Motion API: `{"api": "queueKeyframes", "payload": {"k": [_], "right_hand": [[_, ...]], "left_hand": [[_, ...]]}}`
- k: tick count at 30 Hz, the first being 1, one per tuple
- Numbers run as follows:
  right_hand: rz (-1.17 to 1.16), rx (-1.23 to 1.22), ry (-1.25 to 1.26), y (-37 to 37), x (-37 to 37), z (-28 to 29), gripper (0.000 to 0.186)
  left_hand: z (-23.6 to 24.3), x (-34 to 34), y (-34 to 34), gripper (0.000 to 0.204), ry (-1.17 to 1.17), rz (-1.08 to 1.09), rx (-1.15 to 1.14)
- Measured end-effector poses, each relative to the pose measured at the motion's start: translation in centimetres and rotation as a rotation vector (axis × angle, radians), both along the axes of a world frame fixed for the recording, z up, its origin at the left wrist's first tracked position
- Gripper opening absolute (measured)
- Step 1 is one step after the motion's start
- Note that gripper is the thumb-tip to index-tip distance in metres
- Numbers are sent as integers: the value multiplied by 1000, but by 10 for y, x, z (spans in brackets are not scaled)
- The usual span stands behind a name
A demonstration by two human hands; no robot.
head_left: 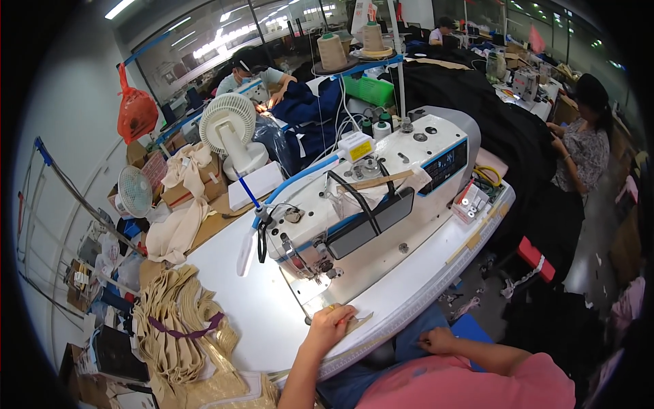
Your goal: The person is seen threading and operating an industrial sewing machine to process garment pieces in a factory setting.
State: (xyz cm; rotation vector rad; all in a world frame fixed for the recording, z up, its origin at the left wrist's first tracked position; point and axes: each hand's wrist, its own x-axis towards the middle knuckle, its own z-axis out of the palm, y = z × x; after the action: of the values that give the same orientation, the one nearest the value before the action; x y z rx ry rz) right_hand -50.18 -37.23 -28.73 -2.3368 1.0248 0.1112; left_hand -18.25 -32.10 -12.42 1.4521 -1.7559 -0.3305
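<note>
At the front edge of the white sewing table [262,313], my left hand [330,327] is closed on a small beige piece of fabric [360,321], which sticks out to the right of the fingers. Just beyond this hand are the needle area and plate of a white industrial sewing machine [415,160], lit by its lamp. My right hand [436,339] is held low over my lap, below the table edge. Its fingers are curled, and whatever they may hold is hidden.
Layered beige fabric pieces [177,324], tied with a purple strip, lie at the left. Behind them stand a white fan [228,126] and beige cloth [180,225]. A small box of bobbins [470,203] sits at the table's right end. Co-workers sit farther back.
</note>
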Motion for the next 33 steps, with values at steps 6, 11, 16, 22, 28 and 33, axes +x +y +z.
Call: {"api": "queueKeyframes", "payload": {"k": [6,11,16,22,28,33], "right_hand": [[-7,12,-11,-1,-1,-5,29],[-9,26,8,0,0,0,29],[-5,73,108,-1,3,6,27],[-14,78,105,0,1,3,28],[-24,59,48,0,1,0,28],[-12,43,46,-1,1,1,26]], "left_hand": [[-1,1,-1,9,-29,3,-3],[0,0,0,10,-22,15,3],[-1,0,0,13,-10,16,15],[1,-1,0,13,-20,19,25],[1,0,0,12,-25,20,29],[-1,0,-1,12,-9,21,21]]}}
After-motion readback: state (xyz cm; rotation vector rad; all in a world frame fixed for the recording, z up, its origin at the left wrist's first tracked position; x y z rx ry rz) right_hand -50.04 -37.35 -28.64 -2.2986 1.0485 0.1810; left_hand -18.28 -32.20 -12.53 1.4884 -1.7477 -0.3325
